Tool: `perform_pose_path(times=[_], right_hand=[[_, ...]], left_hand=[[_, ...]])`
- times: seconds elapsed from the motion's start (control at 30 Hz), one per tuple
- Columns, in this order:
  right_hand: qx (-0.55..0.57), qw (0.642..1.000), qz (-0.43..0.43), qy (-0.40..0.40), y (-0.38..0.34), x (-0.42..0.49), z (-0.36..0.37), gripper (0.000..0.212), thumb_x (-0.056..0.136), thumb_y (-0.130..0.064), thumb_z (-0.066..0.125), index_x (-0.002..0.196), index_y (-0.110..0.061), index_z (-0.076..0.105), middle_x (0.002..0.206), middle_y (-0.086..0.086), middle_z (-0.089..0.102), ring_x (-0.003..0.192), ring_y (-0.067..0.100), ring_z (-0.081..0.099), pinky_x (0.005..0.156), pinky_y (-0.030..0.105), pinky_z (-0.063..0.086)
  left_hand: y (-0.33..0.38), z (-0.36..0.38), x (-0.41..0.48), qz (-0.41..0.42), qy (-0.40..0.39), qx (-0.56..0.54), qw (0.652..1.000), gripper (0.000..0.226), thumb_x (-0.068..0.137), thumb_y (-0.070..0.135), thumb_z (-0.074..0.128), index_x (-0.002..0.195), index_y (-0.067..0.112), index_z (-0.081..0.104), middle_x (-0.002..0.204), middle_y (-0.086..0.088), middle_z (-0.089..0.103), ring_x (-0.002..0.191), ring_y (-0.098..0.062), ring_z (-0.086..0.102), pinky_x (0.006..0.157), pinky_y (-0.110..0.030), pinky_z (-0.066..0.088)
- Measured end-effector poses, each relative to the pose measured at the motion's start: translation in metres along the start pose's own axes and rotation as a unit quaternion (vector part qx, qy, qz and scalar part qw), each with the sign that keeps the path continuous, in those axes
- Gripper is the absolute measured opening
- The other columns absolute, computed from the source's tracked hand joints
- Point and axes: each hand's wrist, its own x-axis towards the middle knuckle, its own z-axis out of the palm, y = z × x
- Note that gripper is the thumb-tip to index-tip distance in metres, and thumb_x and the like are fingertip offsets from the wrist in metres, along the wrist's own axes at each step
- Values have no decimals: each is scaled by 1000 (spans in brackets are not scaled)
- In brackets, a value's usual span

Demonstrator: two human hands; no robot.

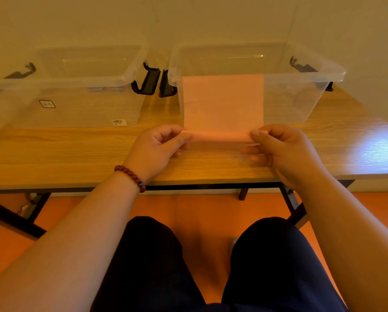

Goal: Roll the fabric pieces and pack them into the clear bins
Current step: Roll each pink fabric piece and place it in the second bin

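Note:
A pale pink fabric piece (223, 102) hangs over the front wall of the right clear bin (301, 102) and runs down onto the wooden table (75, 152). Its near end is wound into a thin roll. My left hand (157, 147) pinches the roll's left end. My right hand (278, 147) pinches its right end, thumb on top. The left clear bin (75, 109) stands apart to the left with nothing visible inside.
Black latch handles (148, 81) hang between the two bins, and others sit at their outer ends. A wall rises right behind the bins. The table's front edge is just behind my wrists, with my knees and an orange floor below.

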Motion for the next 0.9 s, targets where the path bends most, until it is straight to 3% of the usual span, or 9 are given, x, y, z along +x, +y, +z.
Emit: perform_pose_path(times=[0.2, 0.43, 0.53, 0.63, 0.77, 0.9], right_hand=[[8, 999, 5, 36, 3, 3, 3, 9, 91, -19, 65, 89, -11, 70, 70, 4, 70, 66, 14, 69, 58, 19, 54], [0, 1000, -11, 15, 1, -1, 1, 12, 92, -22, 63, 100, -15, 69, 82, 6, 70, 68, 13, 68, 59, 20, 55], [-4, 1000, -6, -12, -1, -3, -2, 14, 88, -16, 65, 101, -13, 68, 87, 5, 71, 74, 13, 69, 61, 18, 54], [-4, 1000, -8, 4, 0, -3, -2, 6, 91, -14, 63, 94, -12, 68, 79, 4, 69, 71, 13, 68, 60, 18, 53], [-5, 1000, -9, 25, 4, -1, 0, 10, 92, -21, 63, 92, -13, 69, 85, 1, 69, 78, 12, 69, 65, 21, 54], [-43, 997, -16, 63, 7, 1, 0, 20, 87, -31, 69, 97, -14, 72, 79, -4, 70, 73, 9, 65, 75, 31, 55]], left_hand=[[-2, 0, 0, 2, -12, 18, 1000, 14, 92, 26, 58, 86, 39, 63, 67, 20, 66, 61, 9, 58, 57, -3, 44], [-1, 1, 1, 3, -3, -21, 1000, 12, 90, 17, 61, 92, 29, 61, 76, 11, 68, 64, 3, 64, 59, -10, 50], [-3, 0, 1, -3, -8, -12, 1000, 13, 89, 20, 63, 90, 34, 63, 85, 10, 67, 72, 1, 64, 61, -9, 50], [-4, -3, 0, 10, -22, 18, 1000, 21, 84, 22, 68, 92, 41, 62, 94, 16, 65, 84, -2, 61, 68, -11, 51], [-3, -1, 0, 9, -9, 28, 1000, 20, 88, 24, 63, 87, 44, 61, 91, 10, 67, 85, -8, 61, 76, -19, 51], [-5, -1, 1, 36, 10, 73, 997, 13, 90, 29, 60, 84, 41, 60, 89, 15, 58, 76, 3, 53, 63, -4, 41]])
